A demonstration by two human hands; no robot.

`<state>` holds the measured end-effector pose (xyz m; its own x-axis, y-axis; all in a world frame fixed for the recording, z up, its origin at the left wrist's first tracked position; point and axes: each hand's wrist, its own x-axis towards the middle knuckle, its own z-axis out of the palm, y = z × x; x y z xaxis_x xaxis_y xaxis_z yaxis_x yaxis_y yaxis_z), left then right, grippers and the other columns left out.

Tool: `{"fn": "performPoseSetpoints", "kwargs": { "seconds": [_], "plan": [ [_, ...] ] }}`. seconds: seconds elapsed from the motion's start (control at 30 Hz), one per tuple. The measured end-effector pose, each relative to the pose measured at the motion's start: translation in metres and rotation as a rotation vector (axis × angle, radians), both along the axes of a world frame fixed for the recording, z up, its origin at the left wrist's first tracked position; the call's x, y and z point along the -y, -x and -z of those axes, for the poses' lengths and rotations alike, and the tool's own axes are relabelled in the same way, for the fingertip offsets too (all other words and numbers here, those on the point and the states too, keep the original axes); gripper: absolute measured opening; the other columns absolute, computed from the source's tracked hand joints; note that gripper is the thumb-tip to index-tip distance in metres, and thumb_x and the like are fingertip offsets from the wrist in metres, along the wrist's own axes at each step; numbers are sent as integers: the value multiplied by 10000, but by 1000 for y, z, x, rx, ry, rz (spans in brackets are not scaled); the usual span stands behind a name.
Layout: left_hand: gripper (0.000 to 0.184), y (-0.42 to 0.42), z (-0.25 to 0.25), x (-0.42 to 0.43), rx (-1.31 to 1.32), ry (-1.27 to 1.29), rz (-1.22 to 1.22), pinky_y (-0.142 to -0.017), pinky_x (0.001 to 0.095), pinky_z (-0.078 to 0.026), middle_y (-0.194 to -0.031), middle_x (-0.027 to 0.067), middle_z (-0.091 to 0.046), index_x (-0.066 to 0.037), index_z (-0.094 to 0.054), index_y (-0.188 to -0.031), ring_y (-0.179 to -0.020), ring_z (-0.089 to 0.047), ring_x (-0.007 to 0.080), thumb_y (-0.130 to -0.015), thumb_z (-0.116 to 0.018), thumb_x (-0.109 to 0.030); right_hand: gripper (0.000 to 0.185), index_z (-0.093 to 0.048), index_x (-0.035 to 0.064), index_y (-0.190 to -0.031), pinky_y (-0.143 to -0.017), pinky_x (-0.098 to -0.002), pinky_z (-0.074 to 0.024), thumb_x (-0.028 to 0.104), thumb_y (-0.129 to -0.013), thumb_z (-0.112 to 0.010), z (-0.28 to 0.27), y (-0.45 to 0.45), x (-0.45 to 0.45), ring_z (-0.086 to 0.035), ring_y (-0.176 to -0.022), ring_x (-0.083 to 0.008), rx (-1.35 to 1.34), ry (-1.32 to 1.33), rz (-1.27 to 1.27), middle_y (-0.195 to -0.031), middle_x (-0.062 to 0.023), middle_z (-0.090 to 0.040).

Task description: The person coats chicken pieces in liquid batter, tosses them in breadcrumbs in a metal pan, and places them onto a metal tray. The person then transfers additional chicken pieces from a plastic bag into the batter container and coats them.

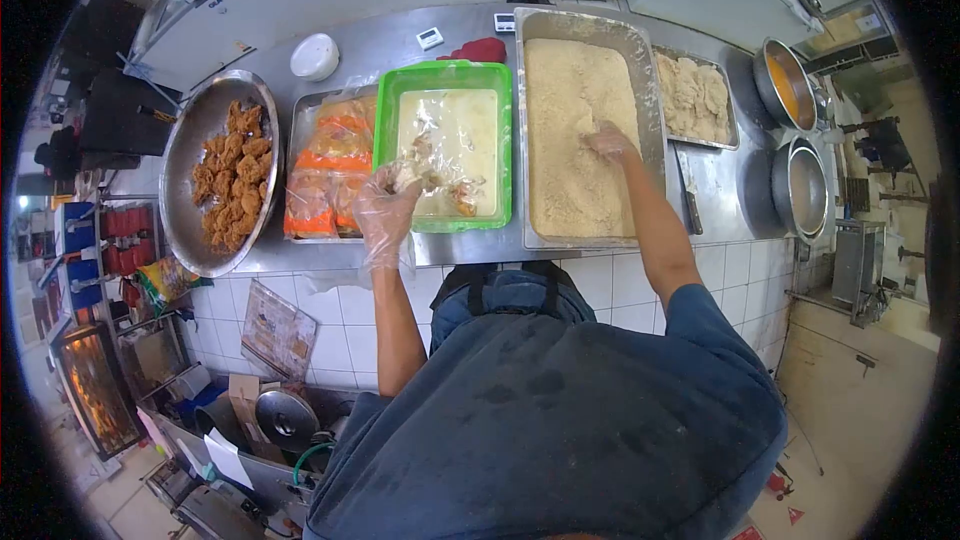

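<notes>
Left hand (388, 202): fingers gripping pale piece (408, 179)
Right hand (607, 141): half-curled in beige flour (565, 80); hold, I can't tell
Coated: craggy beige pieces (690, 90)
Uncoated: wet pieces (465, 198)

Left fingers (411, 183): clear glove (383, 225); bright green tub (506, 140), milky off-white liquid (465, 125) below. Orange-and-clear bags (338, 140) left of them, golden-brown fried pieces (235, 180) farther left. Right fingers (599, 139): pale beige powder (575, 75) around, silver-grey tray (650, 140). Red bundle (482, 50) beyond, between both.

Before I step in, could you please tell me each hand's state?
Left hand, in a clear plastic glove: closed, apparently holding a pale, wet food piece.
Right hand: fingers at the pale beige, powdery breading; whether it grips anything cannot be told.
</notes>
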<state>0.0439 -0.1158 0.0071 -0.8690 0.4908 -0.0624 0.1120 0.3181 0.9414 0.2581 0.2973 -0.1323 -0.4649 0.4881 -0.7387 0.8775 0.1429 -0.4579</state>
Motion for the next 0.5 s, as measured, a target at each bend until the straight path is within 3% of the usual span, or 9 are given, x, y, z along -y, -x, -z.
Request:
{"fn": "performPoseSetpoints", "kwargs": {
  "seconds": [0.1, 0.17, 0.27, 0.33, 0.5],
  "plan": [
    [293, 1, -1, 4, 21, -17, -2, -683, 270, -520, -868, 54, -741, 20, -741, -1016, -754, -643, 97, -774, -822, -123, 722, -505, -20, -1411, -1059, -382, -445, 431, -889, -718, -2, -16, -3, -580, -1239, -312, -72, -290, -290, -1355, -221, -594],
    [301, 7, 8, 8, 27, -48, 10, -689, 268, -521, -866, 53, -742, 20, -741, -1021, -760, -646, 97, -772, -826, -126, 717, -487, -22, -1423, -1066, -408, -446, 410, -896, -708, -5, -24, 2, -573, -1254, -337, -172, -408, -328, -1352, -233, -593],
    [303, 5, -16, 7, -15, 30, 3, -687, 269, -518, -862, 48, -741, 18, -742, -1019, -753, -639, 94, -767, -828, -127, 662, -488, -30, -1415, -1063, -414, -450, 343, -908, -694, -35, -33, 26, -576, -1246, -338, -296, -532, -154, -1321, -238, -608],
    [300, 13, -3, 8, 26, -34, 7, -675, 269, -512, -855, 45, -738, 19, -741, -1012, -740, -629, 91, -766, -828, -128, 549, -526, -44, -1372, -1044, -396, -462, 246, -930, -676, -33, -46, 35, -607, -1192, -317, -323, -787, -154, -1246, -238, -649],
    [272, 17, -22, 1, -18, 24, 45, -639, 272, -490, -811, 35, -722, 24, -740, -988, -704, -600, 85, -766, -804, -120, 542, -517, -33, -1393, -1066, -371, -453, 206, -935, -682, -22, -65, 2, -588, -1249, -288, -686, -540, 55, -1314, -215, -631]
  ]
}}
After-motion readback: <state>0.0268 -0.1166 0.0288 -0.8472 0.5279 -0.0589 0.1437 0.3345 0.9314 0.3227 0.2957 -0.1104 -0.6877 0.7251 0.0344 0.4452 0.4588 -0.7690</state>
